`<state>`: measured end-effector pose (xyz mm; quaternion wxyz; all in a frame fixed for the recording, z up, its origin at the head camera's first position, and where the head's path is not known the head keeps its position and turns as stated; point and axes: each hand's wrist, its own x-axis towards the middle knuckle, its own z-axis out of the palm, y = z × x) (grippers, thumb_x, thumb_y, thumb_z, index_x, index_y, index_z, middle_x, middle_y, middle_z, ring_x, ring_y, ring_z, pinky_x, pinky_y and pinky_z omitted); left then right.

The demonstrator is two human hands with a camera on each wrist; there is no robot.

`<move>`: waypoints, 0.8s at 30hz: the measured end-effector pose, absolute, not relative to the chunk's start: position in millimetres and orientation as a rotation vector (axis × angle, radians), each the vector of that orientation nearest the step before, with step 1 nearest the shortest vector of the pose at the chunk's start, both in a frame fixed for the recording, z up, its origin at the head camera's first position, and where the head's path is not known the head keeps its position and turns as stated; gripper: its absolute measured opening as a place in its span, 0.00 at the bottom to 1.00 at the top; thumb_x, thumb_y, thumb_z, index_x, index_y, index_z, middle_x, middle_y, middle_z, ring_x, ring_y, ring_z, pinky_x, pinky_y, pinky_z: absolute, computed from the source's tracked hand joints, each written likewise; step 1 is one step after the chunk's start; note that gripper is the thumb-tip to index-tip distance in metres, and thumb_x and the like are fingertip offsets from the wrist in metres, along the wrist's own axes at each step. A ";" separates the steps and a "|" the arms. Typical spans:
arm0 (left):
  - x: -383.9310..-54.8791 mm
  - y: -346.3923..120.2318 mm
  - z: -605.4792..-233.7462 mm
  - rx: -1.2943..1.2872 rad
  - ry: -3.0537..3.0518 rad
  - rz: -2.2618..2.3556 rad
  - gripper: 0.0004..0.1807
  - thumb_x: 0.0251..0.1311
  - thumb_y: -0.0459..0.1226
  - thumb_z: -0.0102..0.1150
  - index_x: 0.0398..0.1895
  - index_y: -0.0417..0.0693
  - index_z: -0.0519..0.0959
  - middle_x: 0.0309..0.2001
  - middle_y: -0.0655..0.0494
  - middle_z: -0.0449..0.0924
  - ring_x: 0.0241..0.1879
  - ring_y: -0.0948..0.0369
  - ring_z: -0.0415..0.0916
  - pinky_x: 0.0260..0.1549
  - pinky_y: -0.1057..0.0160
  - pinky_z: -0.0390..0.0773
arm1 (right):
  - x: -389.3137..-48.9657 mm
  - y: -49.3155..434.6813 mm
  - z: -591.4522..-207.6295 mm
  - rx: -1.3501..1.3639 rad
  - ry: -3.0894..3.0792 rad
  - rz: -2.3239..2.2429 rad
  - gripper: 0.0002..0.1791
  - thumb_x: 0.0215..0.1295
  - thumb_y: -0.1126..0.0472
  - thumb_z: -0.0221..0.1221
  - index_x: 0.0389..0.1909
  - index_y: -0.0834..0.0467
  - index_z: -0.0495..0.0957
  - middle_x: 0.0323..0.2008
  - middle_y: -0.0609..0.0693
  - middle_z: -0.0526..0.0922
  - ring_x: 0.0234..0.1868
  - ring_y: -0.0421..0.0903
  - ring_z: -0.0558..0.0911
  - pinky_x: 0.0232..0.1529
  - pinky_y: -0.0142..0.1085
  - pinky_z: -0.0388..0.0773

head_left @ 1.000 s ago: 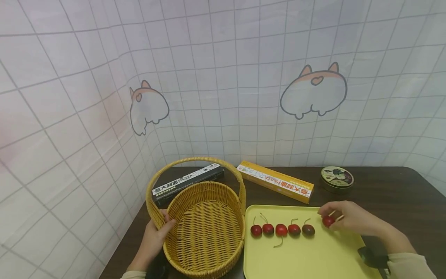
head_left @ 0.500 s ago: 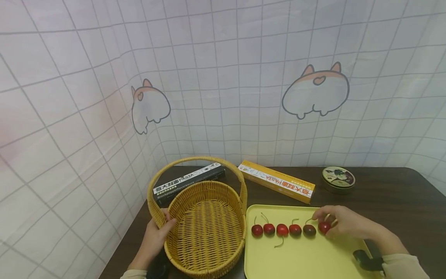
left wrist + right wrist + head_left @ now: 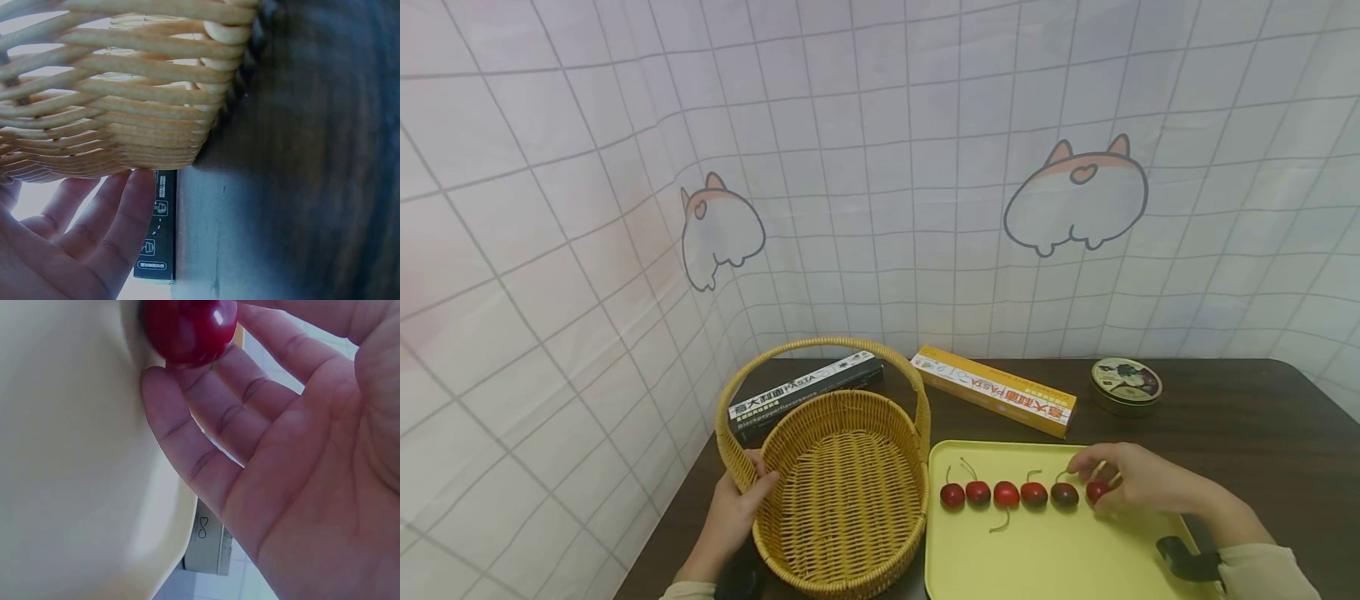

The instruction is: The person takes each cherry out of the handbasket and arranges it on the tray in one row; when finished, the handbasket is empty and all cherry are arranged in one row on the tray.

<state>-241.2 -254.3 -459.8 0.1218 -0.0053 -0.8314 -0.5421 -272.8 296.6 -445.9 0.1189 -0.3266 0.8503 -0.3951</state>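
Observation:
My left hand [image 3: 730, 508] holds the yellow wicker basket [image 3: 846, 512] at its left side, by the base of the tall handle, with the thumb over the rim. In the left wrist view its fingers [image 3: 128, 219] lie against the woven outer wall. My right hand [image 3: 1157, 483] is low over the yellow tray [image 3: 1037, 562], its thumb and curled fingers about a red cherry [image 3: 190, 331]. That cherry sits at the right end of a row of several dark red cherries [image 3: 1007, 495] with stems. Its stem is hidden by the hand.
Behind the basket lies a black pasta box [image 3: 808, 396]. A yellow-orange pasta box [image 3: 992, 392] is behind the tray, and a round green tin [image 3: 1126, 387] stands at the back right of the dark table [image 3: 1240, 417]. A white grid-patterned curtain [image 3: 880, 208] encloses the back and left.
My right hand has moved left with the cherry, bringing it down beside the dark cherry at the row's end. The left hand and the basket have stayed in place.

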 end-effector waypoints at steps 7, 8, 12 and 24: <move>-241.6 -254.2 -459.5 -0.011 -2.420 -1.591 0.09 0.64 0.31 0.59 0.35 0.41 0.67 0.31 0.52 0.64 0.28 0.61 0.65 0.29 0.64 0.68 | -271.9 296.2 -444.3 -0.950 2.469 -1.177 0.25 0.50 0.66 0.70 0.50 0.64 0.75 0.40 0.53 0.79 0.38 0.42 0.81 0.39 0.36 0.80; -241.7 -254.2 -459.5 -0.013 -2.419 -1.593 0.09 0.64 0.31 0.59 0.35 0.41 0.67 0.31 0.52 0.64 0.28 0.61 0.65 0.29 0.64 0.68 | -271.9 295.8 -444.1 -0.945 2.461 -1.183 0.25 0.51 0.66 0.70 0.51 0.65 0.75 0.40 0.53 0.79 0.38 0.42 0.82 0.39 0.36 0.80; -241.7 -254.2 -459.3 -0.014 -2.420 -1.592 0.09 0.64 0.31 0.59 0.35 0.41 0.66 0.30 0.53 0.63 0.27 0.61 0.64 0.29 0.64 0.68 | -272.4 294.6 -444.0 -0.940 2.467 -1.184 0.25 0.51 0.67 0.70 0.51 0.66 0.75 0.40 0.53 0.80 0.38 0.45 0.82 0.39 0.36 0.80; -240.8 -253.3 -457.8 -0.006 -2.440 -1.585 0.09 0.64 0.32 0.59 0.36 0.41 0.67 0.34 0.52 0.66 0.30 0.61 0.66 0.30 0.63 0.70 | -272.8 292.7 -446.1 -0.942 2.480 -1.172 0.24 0.52 0.65 0.70 0.51 0.65 0.75 0.40 0.52 0.81 0.39 0.44 0.82 0.40 0.37 0.80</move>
